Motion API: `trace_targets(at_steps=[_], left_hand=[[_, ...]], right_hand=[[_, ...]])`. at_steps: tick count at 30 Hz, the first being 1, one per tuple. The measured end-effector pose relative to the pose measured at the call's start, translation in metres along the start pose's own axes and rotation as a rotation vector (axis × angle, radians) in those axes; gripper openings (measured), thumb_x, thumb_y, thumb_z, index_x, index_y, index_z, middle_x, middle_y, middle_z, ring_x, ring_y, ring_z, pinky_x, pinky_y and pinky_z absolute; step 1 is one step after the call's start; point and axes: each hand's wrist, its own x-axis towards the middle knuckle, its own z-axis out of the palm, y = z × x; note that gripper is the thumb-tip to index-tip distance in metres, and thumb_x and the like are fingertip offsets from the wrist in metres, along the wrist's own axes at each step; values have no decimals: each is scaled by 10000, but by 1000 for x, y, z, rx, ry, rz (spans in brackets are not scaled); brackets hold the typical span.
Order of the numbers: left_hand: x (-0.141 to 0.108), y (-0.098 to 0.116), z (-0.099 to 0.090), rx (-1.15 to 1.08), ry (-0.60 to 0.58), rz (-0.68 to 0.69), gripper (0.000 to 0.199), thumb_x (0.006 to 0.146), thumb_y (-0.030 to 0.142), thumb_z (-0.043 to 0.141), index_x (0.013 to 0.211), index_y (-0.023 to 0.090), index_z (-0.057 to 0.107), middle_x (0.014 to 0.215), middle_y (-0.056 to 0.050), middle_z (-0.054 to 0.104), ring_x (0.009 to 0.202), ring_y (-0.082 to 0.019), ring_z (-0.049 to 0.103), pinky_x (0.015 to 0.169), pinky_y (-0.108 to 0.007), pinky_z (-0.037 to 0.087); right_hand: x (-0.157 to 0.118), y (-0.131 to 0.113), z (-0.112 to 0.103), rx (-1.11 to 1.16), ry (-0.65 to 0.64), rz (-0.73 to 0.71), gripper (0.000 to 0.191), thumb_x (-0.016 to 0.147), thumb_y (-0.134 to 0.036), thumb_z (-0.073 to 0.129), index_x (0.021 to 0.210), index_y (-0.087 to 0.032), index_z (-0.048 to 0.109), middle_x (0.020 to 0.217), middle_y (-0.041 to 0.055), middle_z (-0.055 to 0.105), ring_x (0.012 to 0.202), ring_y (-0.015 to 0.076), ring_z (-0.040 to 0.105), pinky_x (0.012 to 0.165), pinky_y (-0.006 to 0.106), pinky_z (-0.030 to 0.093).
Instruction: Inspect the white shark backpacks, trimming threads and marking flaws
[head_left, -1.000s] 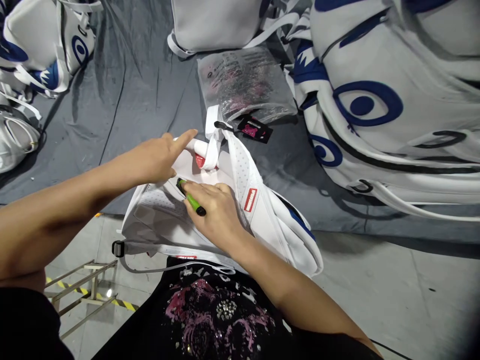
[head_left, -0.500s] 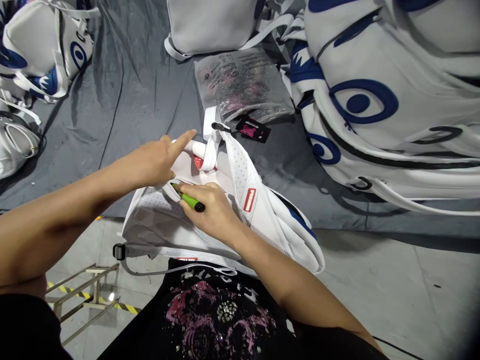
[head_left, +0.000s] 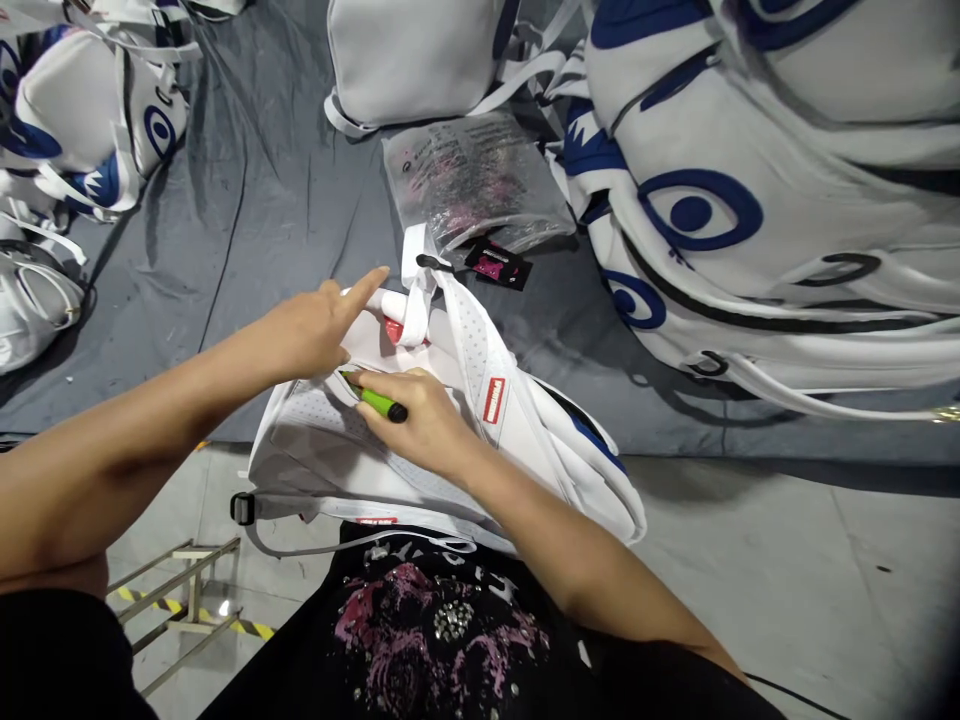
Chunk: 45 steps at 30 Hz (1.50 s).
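A white backpack (head_left: 517, 420) with dotted mesh straps and a red label (head_left: 494, 400) lies in front of me, against my shirt. My left hand (head_left: 319, 325) grips its upper left part, index finger stretched out; the other fingertips are partly hidden. Between the fingers of my right hand (head_left: 420, 415) is a green pen (head_left: 384, 403) with a black end. Its tip points at the white fabric just below my left thumb. A white top loop (head_left: 417, 252) stands up beyond my hands, beside a black hang tag (head_left: 499, 266) with a pink figure.
A clear plastic bag (head_left: 480, 180) lies beyond the backpack on the grey table cover (head_left: 300, 190). Large white-and-blue backpacks (head_left: 765, 290) are piled on the right, more bags (head_left: 75, 100) on the left. A metal frame (head_left: 187, 590) stands on the floor at lower left.
The camera view has shifted slightly. Both hands keep their places on the backpack, and the pen stays in my right hand with its tip at nearly the same spot.
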Motion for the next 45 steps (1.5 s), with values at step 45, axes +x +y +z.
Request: trace_targets(at_steps=[45], left_hand=[[3,-2,7,-8,36,5,1019,863,211,617,1633,254,-48,1260,-190,562,955,-307,674,748,-332,477]], right_hand=[[13,-2,3,119,-19,143,272,894,-227,640,1144,-212,745,1089,48,792,967,196,738,913,384,550]])
